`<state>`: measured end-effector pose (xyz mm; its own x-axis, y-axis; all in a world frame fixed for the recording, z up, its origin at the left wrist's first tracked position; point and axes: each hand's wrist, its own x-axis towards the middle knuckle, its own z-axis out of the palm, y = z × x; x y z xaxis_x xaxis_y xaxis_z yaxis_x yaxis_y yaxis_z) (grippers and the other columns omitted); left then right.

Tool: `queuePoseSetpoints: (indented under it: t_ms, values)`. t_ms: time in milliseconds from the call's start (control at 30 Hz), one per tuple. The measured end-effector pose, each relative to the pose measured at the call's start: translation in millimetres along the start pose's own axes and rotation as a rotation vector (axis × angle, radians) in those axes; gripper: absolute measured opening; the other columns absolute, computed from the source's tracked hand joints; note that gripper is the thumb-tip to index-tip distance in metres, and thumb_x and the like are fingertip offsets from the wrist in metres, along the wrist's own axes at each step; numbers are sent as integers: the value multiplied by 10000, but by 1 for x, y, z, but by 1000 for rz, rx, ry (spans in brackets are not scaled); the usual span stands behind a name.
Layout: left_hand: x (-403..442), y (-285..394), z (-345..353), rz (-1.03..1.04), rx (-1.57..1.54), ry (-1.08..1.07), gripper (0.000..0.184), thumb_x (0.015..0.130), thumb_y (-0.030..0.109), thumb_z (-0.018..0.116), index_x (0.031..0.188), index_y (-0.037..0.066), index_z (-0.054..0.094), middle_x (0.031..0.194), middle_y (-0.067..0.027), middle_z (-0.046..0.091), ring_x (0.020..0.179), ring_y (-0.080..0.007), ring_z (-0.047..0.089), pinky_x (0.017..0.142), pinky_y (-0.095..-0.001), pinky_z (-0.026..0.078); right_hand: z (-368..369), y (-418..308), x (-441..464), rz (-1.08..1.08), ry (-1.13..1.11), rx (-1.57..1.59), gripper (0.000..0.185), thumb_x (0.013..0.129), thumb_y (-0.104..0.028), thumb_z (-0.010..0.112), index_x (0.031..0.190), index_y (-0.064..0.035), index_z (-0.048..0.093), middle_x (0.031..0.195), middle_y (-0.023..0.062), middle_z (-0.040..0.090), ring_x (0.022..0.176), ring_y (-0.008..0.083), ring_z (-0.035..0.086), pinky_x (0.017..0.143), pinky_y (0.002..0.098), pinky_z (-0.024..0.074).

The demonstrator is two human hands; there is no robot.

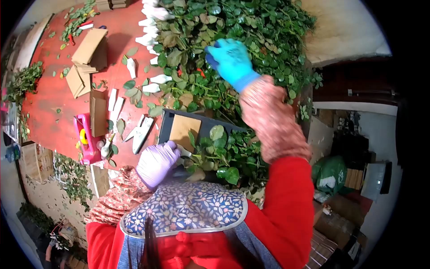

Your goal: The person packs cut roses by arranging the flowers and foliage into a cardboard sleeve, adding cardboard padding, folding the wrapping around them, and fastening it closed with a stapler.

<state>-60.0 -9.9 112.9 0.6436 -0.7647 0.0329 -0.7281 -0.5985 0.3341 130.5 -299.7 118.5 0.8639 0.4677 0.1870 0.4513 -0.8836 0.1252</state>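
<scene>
My left hand [156, 163], in a lavender glove, is closed at the front table edge. From its fingers a rose with a white-sleeved bud [183, 151] points right, its leafy stem [224, 154] lying along the apron. A blue glove covers my right hand [232, 62], which is over the big heap of leafy rose stems [273, 49]. Its thumb and fingers are apart, and nothing shows between them; the underside is hidden. Between the hands sits a dark tray [166, 121] with a piece of cardboard [184, 127] in it. Pruning shears [142, 133] lie left of the tray.
White-sleeved buds [150, 31] line the heap's left side. On the red table [53, 121] are folded cardboard pieces [89, 49], a pink tape dispenser [89, 139], white strips [116, 107] and scattered leaves. A green sack [330, 172] and boxes [340, 228] stand on the floor at right.
</scene>
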Motion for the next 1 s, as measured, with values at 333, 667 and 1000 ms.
queuePoseSetpoints:
  t_ms: [333,667,1000]
  values:
    - [-3,-1,4,-31,-84,19,130,797,159,624,897,82,592,809,-67,525,653,-225,614,523,-377,493,96,7,26,69,-89,-126,159,818,-191,645,975,-176,668,1046,82,620,1023,293,582,878,471,455]
    - [-5,1,7,-38,-93,13,110,847,144,590,940,87,599,851,-72,535,683,-231,624,535,-374,505,109,0,41,79,-77,-185,232,836,-247,630,1059,-214,681,1053,68,620,1036,298,562,882,460,429]
    - [-7,2,4,-90,-138,-20,220,794,143,630,1005,92,593,905,-72,545,724,-249,624,568,-384,498,53,-20,-28,-108,146,170,316,740,-116,648,1055,-138,649,1084,70,626,1063,295,565,947,470,403]
